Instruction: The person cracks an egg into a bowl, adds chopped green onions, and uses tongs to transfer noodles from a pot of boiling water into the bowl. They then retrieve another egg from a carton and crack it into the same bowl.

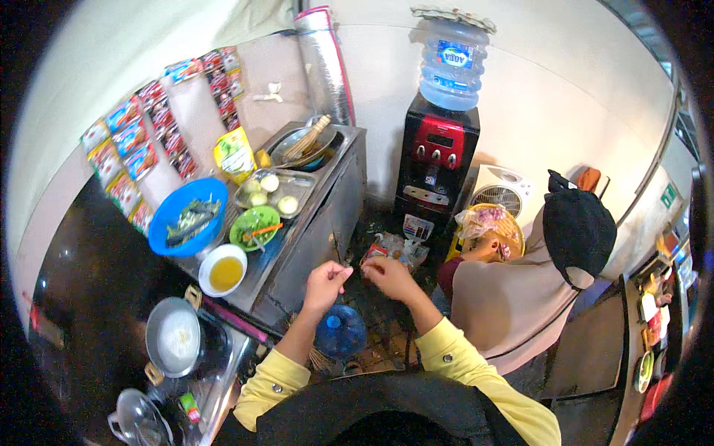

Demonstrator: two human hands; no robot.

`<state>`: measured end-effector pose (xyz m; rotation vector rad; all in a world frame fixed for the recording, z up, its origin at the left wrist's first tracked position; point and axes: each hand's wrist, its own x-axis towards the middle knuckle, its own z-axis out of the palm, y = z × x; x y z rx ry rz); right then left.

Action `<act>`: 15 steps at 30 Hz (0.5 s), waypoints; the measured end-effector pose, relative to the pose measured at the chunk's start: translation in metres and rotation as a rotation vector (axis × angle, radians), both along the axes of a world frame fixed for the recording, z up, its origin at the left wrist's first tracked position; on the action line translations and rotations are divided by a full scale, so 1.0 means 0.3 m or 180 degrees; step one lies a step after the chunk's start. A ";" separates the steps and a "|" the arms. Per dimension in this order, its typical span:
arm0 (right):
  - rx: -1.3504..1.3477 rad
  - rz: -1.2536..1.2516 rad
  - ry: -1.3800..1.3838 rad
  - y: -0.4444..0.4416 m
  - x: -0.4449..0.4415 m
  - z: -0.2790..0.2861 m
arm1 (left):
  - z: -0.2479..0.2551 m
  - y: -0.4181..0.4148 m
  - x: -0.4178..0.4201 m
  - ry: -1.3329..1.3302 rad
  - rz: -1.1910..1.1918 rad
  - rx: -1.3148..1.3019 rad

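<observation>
My left hand is raised in mid-air in front of me, fingers curled and thumb pointing right. Facing it across a small gap is my right hand, its fingers bent inward. I see no object between them, though something thin in the fingertips would be too small to make out. Below and behind the hands, a large blue water jug is on the floor. Past my right hand lies a heap of plastic bags. To the left, a white bowl of yellowish liquid is on a metal counter.
On the counter are a blue basin of greens, a green bowl and a metal tray with peeled onions. A metal pan stands front left. A water dispenser is at the wall. Close at right, another person bends over a basket.
</observation>
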<state>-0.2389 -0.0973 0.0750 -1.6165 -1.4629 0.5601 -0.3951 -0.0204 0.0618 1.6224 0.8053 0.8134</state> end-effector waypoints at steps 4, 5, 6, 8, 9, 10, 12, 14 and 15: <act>0.0452 -0.0439 0.0498 0.175 0.186 0.025 | 0.107 0.211 0.198 -0.0018 -0.0430 -0.0124; 0.0102 -0.0601 0.1094 0.205 0.219 0.067 | 0.116 0.266 0.255 -0.0075 -0.0542 -0.0232; 0.0261 -0.0644 0.1328 0.241 0.276 0.086 | 0.136 0.316 0.322 -0.0231 -0.0698 -0.0323; 0.0312 -0.0728 0.1726 0.323 0.407 0.107 | 0.186 0.412 0.438 -0.0513 -0.0958 -0.0467; 0.0203 -0.0802 0.1859 0.365 0.480 0.130 | 0.222 0.457 0.496 -0.0525 -0.1017 -0.0407; 0.0169 -0.0988 0.1815 0.394 0.519 0.189 | 0.262 0.501 0.548 -0.0556 -0.1051 -0.0341; 0.0328 -0.1188 0.1989 0.463 0.616 0.288 | 0.345 0.592 0.650 -0.0530 -0.1119 -0.0263; 0.0618 -0.1346 0.1969 0.526 0.751 0.374 | 0.428 0.687 0.770 -0.0426 -0.1215 -0.0229; 0.0821 -0.1356 0.1935 0.565 0.819 0.416 | 0.468 0.737 0.825 -0.0496 -0.1320 -0.0318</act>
